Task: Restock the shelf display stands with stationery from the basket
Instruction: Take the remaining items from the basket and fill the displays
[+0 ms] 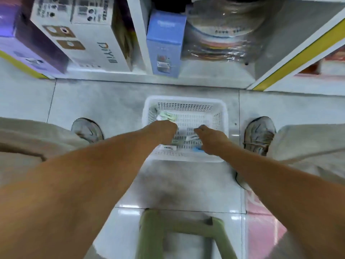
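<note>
Both arms reach straight down into the white basket (223,116) on the floor. The left hand (164,130) is curled, knuckles up, over small packets; blur hides whether it holds one. The right hand (211,139) is also bent downward, its fingertips at a white packet (192,137), grip unclear. A pale green packet (167,115) lies just beyond the left hand, another white one (169,147) beneath its wrist. Shoes (87,129) flank the basket; shelf boxes (164,43) stand beyond, a green stool (179,232) nearer.

Green stool (179,232), 2 grey shoes (87,130), blue box (165,43), possibly wrapped paper (224,40).
</note>
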A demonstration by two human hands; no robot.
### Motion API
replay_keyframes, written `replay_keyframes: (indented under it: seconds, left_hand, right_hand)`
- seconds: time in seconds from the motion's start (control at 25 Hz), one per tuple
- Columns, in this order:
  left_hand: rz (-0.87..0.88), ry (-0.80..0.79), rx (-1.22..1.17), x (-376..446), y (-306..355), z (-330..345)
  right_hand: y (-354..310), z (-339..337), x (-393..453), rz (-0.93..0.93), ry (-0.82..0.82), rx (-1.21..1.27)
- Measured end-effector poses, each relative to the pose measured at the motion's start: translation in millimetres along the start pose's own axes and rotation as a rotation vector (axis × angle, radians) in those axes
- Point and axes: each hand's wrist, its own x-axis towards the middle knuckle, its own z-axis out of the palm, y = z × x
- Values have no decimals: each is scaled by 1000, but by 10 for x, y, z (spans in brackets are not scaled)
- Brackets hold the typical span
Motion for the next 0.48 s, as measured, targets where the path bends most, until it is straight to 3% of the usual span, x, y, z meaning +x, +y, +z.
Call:
replay_keyframes:
  seconds: [0.24,0.48]
  left_hand:
    - [116,14,221,332,200,448]
    - [235,-88,162,474,168,465]
  right_hand:
    - [-140,203,183,-75,25,-276]
    - [-115,260,280,-4,4,-266]
